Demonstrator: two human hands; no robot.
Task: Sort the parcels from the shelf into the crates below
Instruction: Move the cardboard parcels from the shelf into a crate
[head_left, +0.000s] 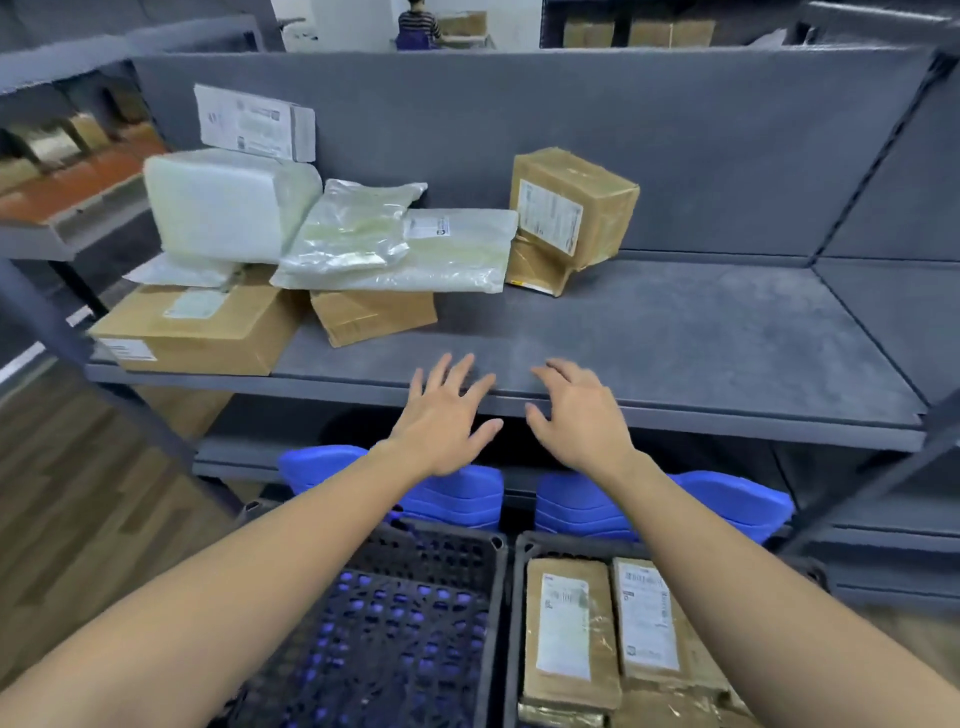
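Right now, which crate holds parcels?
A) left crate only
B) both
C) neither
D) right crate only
D: the right crate holds brown taped parcels with white labels, while the left crate shows only its bare perforated floor. Both the left hand and the right hand are open and empty at the shelf edge.

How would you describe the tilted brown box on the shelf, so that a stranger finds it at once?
Look at the grey shelf above the crates. The parcels lie on its left half, and the tilted brown box stands at the right end of that group, beside the clear plastic bags. Unlike the flat cartons, it leans on one crushed corner.
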